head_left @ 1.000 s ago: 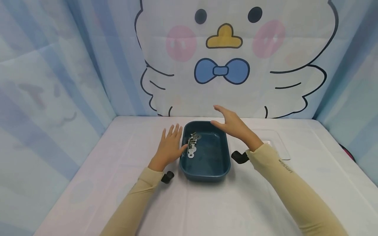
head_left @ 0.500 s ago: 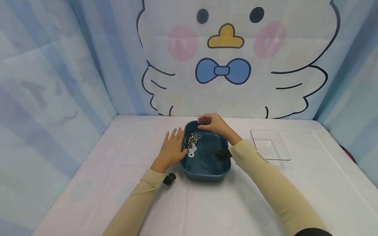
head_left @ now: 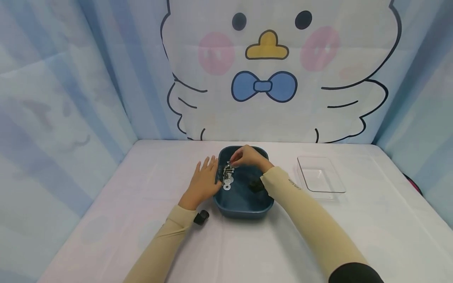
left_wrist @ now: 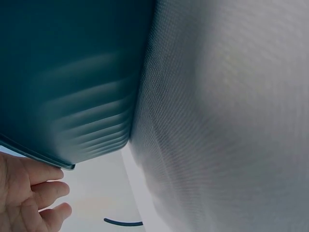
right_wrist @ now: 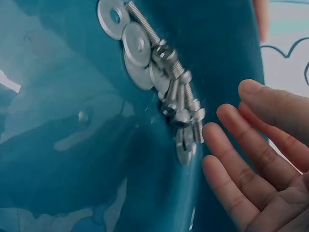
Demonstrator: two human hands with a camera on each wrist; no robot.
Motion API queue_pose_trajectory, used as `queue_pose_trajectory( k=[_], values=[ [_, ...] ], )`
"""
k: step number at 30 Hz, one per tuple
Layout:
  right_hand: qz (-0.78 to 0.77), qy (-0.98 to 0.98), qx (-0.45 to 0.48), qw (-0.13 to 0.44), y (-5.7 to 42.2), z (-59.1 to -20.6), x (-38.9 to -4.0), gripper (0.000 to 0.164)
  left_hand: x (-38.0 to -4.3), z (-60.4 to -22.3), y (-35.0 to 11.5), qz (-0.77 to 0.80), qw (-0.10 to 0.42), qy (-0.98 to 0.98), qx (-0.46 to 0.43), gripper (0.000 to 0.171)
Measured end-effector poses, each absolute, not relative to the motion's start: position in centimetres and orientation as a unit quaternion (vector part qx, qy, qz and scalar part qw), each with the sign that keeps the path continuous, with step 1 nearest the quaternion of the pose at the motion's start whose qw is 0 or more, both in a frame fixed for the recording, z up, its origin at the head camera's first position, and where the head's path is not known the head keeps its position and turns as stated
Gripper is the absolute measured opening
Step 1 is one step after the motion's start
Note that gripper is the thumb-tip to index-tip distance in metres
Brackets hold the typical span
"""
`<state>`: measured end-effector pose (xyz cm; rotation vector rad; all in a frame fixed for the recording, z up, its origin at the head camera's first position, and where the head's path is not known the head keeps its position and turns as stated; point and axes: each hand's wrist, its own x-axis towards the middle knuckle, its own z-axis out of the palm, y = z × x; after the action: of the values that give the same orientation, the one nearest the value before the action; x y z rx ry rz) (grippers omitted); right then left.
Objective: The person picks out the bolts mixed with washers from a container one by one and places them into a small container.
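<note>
Several bolts (right_wrist: 182, 118) and washers (right_wrist: 131, 48) lie along the bin's (head_left: 244, 215) left wall, near the desk's (head_left: 255, 251) far edge. My right fingers (right_wrist: 236, 162), loosely spread, hover just beside them; my left fingers (left_wrist: 50, 191), slightly spread, touch the rim.

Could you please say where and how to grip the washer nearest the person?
The washer is probably best pinched by its rim from above, the right hand coming from the middle of the tray: that edge lies free, while a bolt and another washer crowd the other side.
</note>
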<state>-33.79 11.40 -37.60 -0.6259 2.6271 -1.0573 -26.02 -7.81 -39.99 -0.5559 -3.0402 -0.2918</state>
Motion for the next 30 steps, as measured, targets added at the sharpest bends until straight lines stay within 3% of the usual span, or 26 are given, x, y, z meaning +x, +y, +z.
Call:
queue_pose_trajectory(
  k=[13, 21, 30],
  values=[
    [-0.373, 0.898, -0.194, 0.130, 13.3, -39.7, -36.1, 0.012, -26.1, -39.8, -7.3, -0.108, 0.021, -0.977, -0.183, 0.072],
    [-0.340, 0.917, -0.172, 0.118, 12.7, -38.2, -34.3, 0.012, -26.1, -39.8, -7.3, -0.119, 0.020, -0.977, -0.177, 0.072],
    [-0.330, 0.921, -0.165, 0.121, 11.8, -39.0, -34.0, 0.012, -25.8, -39.9, -7.9, -0.115, 0.013, -0.978, -0.176, 0.073]
  ],
)
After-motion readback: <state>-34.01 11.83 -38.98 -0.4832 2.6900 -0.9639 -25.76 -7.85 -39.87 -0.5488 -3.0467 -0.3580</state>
